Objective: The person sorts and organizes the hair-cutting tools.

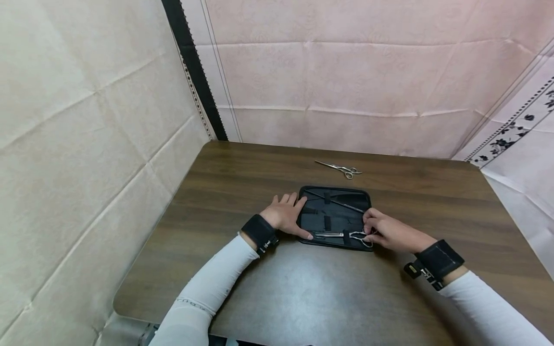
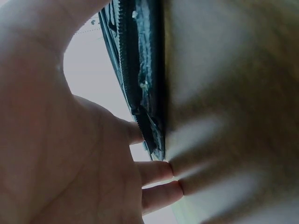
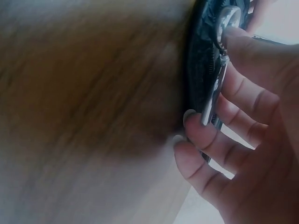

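Observation:
A black zippered case (image 1: pixel 309 220) lies open on the table. Along its near side a silver pair of hairdressing scissors (image 1: pixel 333 235) lies under an elastic loop, handles to the right. My right hand (image 1: pixel 391 233) grips those handles at the case's right edge; in the right wrist view the thumb is at a finger ring (image 3: pixel 228 21) and the fingers lie around the shank. My left hand (image 1: pixel 283 215) rests spread along the case's left edge, its thumb at the near corner. A long thin dark tool (image 1: pixel 346 205), perhaps a tail comb, slants across the far half.
A second silver pair of scissors (image 1: pixel 342 169) lies on the wooden table (image 1: pixel 242 192) beyond the case. Pale cloth hangs (image 1: pixel 346 77) behind the table and to its left. The table's near edge runs below the left forearm.

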`<state>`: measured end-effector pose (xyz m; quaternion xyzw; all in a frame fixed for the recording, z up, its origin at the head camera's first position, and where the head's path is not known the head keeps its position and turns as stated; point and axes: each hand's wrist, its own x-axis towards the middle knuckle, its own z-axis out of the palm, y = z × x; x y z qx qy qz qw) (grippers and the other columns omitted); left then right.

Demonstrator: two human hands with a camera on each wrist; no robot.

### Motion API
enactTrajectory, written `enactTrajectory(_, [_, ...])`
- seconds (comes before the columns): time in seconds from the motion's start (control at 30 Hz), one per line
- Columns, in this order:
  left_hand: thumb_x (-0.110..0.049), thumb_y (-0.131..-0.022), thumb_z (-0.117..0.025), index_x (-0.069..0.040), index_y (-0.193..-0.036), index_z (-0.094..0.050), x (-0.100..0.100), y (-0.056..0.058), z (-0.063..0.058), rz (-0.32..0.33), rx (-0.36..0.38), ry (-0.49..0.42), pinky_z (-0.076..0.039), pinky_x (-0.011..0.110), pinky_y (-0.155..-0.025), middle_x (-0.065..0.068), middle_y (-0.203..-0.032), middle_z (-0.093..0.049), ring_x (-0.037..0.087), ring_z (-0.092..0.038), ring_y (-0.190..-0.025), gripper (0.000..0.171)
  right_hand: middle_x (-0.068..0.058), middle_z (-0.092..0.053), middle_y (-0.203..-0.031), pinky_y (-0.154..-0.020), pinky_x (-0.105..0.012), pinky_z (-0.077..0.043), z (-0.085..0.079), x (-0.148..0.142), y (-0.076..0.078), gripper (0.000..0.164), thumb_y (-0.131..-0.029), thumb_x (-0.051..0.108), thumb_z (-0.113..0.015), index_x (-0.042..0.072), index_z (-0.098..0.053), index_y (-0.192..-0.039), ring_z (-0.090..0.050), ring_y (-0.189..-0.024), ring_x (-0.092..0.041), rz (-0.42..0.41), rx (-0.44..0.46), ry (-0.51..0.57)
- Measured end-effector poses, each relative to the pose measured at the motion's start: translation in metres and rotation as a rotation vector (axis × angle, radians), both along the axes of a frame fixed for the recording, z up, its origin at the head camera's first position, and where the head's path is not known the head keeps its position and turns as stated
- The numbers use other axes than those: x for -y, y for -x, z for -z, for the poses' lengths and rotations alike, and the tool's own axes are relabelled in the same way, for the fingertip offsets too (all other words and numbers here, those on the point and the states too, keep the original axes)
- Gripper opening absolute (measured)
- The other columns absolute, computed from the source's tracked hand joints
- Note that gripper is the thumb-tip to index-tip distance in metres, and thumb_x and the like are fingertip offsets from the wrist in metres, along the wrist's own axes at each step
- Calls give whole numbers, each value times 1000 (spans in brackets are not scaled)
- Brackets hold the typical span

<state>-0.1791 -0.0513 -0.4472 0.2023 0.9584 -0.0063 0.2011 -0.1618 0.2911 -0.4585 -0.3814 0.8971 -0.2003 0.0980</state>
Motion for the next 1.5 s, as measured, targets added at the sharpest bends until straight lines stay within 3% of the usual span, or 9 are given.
enactTrajectory(0.27, [-85,-81,-62,-24,-169,-6,-1,1,-1,4,-8,7,-17,61,-128,14,-175,-11,33,-15,-161,122,-1,-52,-113,-72,-21,-50,-2,1,-2,5,-96,13,-75,15,-71,-97,-54,-87,-6,7,-17,2])
enactTrajectory(0.93, [-85,-80,-63,-24,-169,-6,-1,-1,-2,-3,-6,-2,-17,61,-127,13,-175,-12,32,-16,-160,122,0,-58,-110,-80,-31,-49,1,11,-5,8,-92,12,-79,14,-72,-95,-49,-97,-12,-7,-187,-15])
enactTrajectory(1.5, [-86,-79,-63,-24,-169,-6,-2,0,-1,-2,-10,2,-17,61,-127,14,-175,-13,32,-17,-160,124,2,-55,-108,-80,-30,-48,5,14,-2,7,-94,14,-78,16,-71,-95,-48,-96,-11,-3,-136,-1])
